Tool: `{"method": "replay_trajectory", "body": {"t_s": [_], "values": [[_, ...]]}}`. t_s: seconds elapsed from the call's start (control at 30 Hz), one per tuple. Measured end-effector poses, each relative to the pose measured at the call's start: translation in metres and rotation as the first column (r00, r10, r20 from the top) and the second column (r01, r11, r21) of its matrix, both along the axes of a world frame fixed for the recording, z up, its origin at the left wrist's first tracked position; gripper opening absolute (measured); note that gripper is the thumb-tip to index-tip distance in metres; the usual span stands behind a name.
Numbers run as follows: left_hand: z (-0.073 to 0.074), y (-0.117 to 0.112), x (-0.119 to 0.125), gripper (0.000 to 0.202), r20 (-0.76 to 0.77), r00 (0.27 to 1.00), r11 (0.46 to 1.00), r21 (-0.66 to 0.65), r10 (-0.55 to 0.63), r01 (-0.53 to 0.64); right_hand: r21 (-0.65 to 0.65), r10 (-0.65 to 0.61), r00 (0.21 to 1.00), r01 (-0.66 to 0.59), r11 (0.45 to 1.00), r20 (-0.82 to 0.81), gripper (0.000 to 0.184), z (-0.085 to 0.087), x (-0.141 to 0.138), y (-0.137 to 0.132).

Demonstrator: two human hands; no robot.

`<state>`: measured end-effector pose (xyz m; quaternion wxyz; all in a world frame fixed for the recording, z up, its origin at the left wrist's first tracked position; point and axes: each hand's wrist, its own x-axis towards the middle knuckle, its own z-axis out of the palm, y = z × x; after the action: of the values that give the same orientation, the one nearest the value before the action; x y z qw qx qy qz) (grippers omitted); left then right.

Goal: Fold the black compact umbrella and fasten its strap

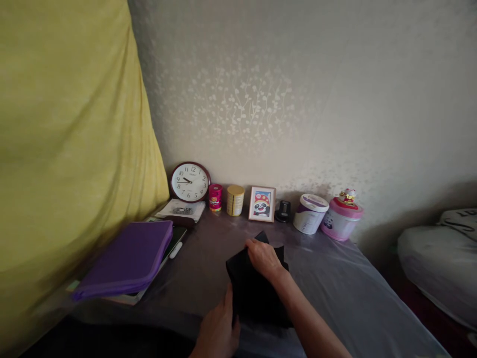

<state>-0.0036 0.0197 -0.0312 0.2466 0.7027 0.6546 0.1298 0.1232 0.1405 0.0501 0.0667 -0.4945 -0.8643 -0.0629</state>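
Note:
A black, soft-looking folded item (257, 293), perhaps a bag or cloth, stands in front of me over the near middle of the table; its dark surface hides its details. My right hand (264, 257) reaches across it, with curled fingers gripping its upper part. At its lower left edge, my left hand (219, 323) holds the side between fingers and thumb. Two pointed black corners stick up beyond the right hand.
A grey cloth covers the table (335, 288). On the left lie a purple zip folder (126, 258) and papers (182, 210). Along the wall stand a clock (191, 182), a red tin (215, 198), a yellow can (235, 200), a panda picture frame (262, 204) and tubs (311, 214).

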Motion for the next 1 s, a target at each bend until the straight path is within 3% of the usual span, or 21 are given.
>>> {"method": "replay_trajectory", "body": {"t_s": [0.2, 0.4, 0.57, 0.77, 1.0], "values": [[-0.002, -0.001, 0.009, 0.068, -0.123, 0.992, 0.998, -0.056, -0.022, 0.015, 0.011, -0.004, 0.999, 0.004, 1.000, -0.049, 0.024, -0.017, -0.009, 0.009], [-0.012, -0.003, 0.010, 0.068, -0.098, 0.995, 0.998, -0.055, 0.016, -0.021, -0.008, 0.005, 1.000, -0.005, 1.000, -0.006, 0.024, -0.041, -0.014, 0.013], [-0.002, -0.004, 0.011, 0.081, -0.057, 0.998, 0.999, -0.028, -0.021, 0.019, -0.019, 0.006, 1.000, -0.006, 1.000, 0.004, 0.023, -0.040, -0.012, 0.015], [-0.003, 0.001, 0.011, 0.083, -0.178, 0.978, 0.994, -0.013, -0.113, 0.112, -0.038, 0.000, 1.000, 0.000, 0.999, 0.010, 0.022, -0.036, -0.012, 0.012], [-0.008, 0.006, 0.010, 0.084, -0.151, 0.981, 0.992, -0.020, -0.123, 0.121, -0.062, 0.030, 0.999, -0.032, 0.998, -0.042, 0.016, -0.024, 0.006, -0.023]]}}
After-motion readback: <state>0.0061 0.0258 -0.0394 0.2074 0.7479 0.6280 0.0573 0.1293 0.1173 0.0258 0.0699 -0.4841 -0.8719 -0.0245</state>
